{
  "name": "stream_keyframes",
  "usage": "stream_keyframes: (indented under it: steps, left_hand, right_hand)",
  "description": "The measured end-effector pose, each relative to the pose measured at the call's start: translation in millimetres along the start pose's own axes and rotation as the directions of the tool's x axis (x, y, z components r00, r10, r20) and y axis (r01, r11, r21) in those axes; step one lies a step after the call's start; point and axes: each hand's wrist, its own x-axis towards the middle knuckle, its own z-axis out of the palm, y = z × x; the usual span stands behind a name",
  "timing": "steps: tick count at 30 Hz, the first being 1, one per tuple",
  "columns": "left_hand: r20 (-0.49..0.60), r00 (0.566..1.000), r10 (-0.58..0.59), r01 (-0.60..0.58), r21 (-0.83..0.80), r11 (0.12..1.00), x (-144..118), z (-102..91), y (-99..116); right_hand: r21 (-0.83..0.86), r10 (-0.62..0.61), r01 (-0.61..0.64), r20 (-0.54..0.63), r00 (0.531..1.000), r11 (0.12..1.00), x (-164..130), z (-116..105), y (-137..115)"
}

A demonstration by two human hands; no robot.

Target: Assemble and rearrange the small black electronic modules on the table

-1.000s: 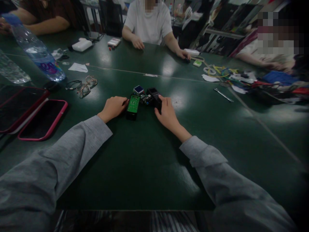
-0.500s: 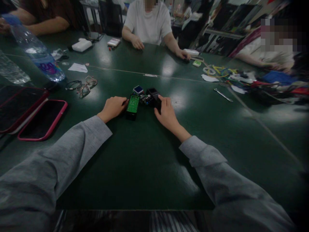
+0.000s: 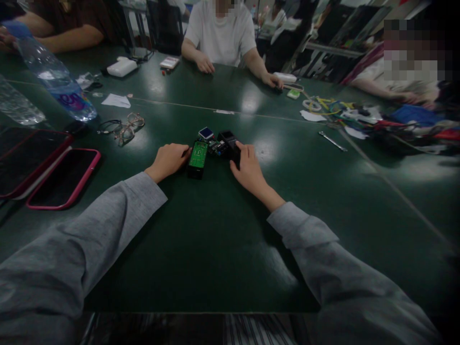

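While resting on dark green table [image 3: 215, 249], left hand [image 3: 168, 160] curled into loose fist, touching left edge of black case w/ green circuit board [image 3: 197, 157] at its 3 o'clock. Right hand [image 3: 247, 170] gripping black housing [image 3: 230, 143] at its 11 o'clock, fingers wrapped on it. Glasses [image 3: 125, 127] well apart, 10 o'clock.

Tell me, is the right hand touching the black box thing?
Touching. In the head view the right hand lies against the black casing, its fingers resting on the casing's near side with no gap showing between them.
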Motion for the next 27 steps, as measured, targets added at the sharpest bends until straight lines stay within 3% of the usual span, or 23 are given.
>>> stream_keyframes:
  steps: [27]
  left_hand:
    - [0.019, 1.000, 0.007, -0.008, 0.041, 0.999, -2.9, -5.6, 3.2]
  right_hand:
    - [-0.004, 0.015, -0.015, 0.004, 1.000, 1.000, 0.6, -5.4, -5.5]
